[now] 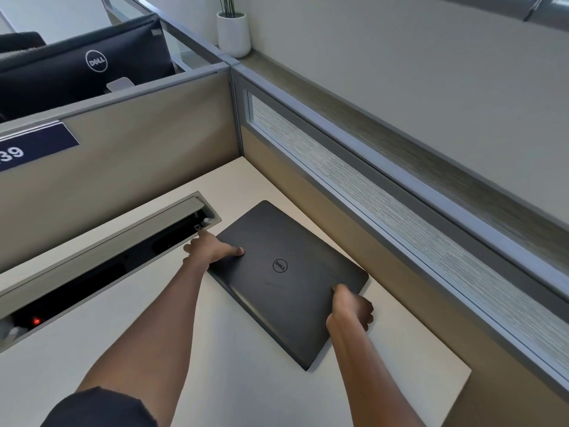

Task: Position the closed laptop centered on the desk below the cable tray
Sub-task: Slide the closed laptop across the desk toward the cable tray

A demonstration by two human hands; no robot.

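A closed black laptop point(286, 272) with a round logo lies flat on the white desk point(234, 380), turned at an angle near the right-hand partition. My left hand point(211, 248) grips its left edge, thumb on the lid. My right hand point(351, 309) clasps the right edge near a corner, thumb on top and fingers curled under. The grey cable tray point(101, 257) is a long recessed slot with its lid raised, running left of the laptop; the laptop's near-left corner sits beside the tray's right end.
Beige cubicle partitions point(138, 155) wall the desk at the back and right, with a frosted glass strip point(385, 192) on the right one. A red light point(36, 320) glows inside the tray. A black monitor point(83, 66) and a white planter point(233, 32) stand beyond the partitions.
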